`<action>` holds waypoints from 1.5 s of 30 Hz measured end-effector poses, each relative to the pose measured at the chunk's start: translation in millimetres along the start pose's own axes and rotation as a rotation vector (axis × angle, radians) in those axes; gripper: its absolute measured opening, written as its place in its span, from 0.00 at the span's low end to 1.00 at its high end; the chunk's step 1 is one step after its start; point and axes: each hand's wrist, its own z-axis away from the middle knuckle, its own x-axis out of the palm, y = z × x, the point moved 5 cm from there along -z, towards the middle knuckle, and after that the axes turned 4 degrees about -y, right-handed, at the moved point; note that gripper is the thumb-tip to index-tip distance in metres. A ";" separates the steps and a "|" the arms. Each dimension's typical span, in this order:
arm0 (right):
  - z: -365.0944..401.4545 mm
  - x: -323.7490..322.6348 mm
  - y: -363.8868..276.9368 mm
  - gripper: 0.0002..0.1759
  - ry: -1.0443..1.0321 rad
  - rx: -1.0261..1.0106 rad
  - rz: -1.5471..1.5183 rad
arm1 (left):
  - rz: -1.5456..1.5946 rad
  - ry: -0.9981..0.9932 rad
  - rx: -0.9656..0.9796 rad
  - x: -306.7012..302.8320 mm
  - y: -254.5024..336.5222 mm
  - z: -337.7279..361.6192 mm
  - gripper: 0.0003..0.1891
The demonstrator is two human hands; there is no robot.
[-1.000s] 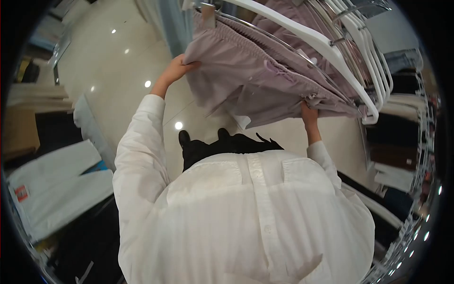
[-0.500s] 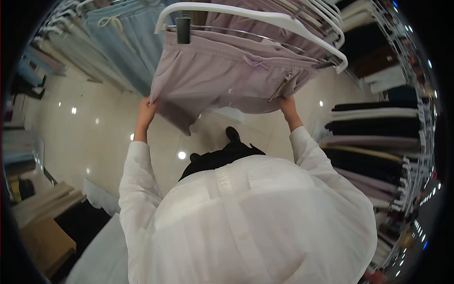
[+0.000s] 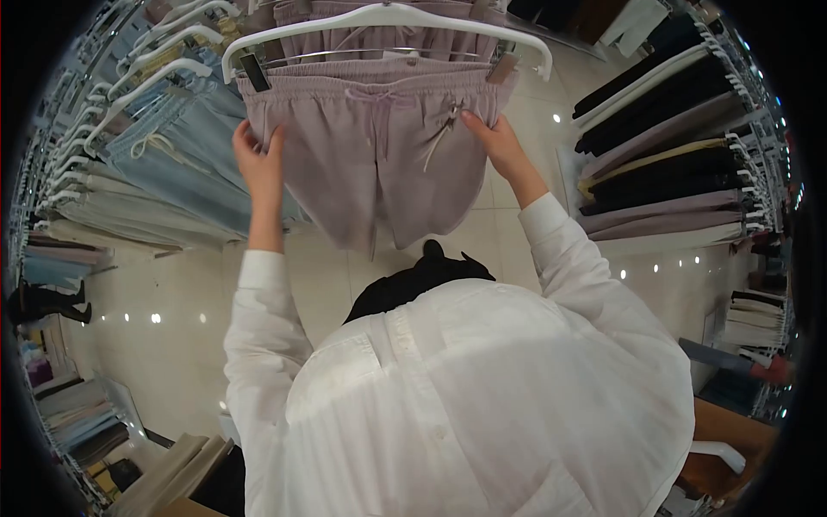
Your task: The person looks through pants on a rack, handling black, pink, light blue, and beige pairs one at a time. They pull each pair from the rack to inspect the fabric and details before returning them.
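Note:
Mauve drawstring pants (image 3: pixel 336 155) hang in front of me by their elastic waistband, clipped to a white hanger (image 3: pixel 388 15). My left hand (image 3: pixel 261 159) grips their left side just below the waistband, thumb and fingers around the fabric. On the opposite side my right hand (image 3: pixel 500 142) is closed on the pants, its thumb on the front and its other fingers hidden behind the cloth. Beside that thumb a small tag with strings (image 3: pixel 439 138) dangles. Both legs of the pants hang down, seen steeply from above.
More mauve garments (image 3: pixel 301 43) hang right behind. Light blue drawstring pants (image 3: pixel 172 155) hang on a rack at left. Dark and mauve folded-over garments (image 3: pixel 663 164) fill a rack at right. Shiny floor tiles (image 3: pixel 172 345) lie between. Another person's legs (image 3: pixel 56 302) show at far left.
The pants and hanger have shifted left and now face me squarely, with the legs hanging down. Both hands have moved up the sides, nearer the waistband. The view has turned.

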 end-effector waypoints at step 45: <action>24.1 -3.3 -6.9 0.18 -0.101 0.081 -0.105 | 0.931 -0.768 -0.577 182.0 52.5 101.1 0.17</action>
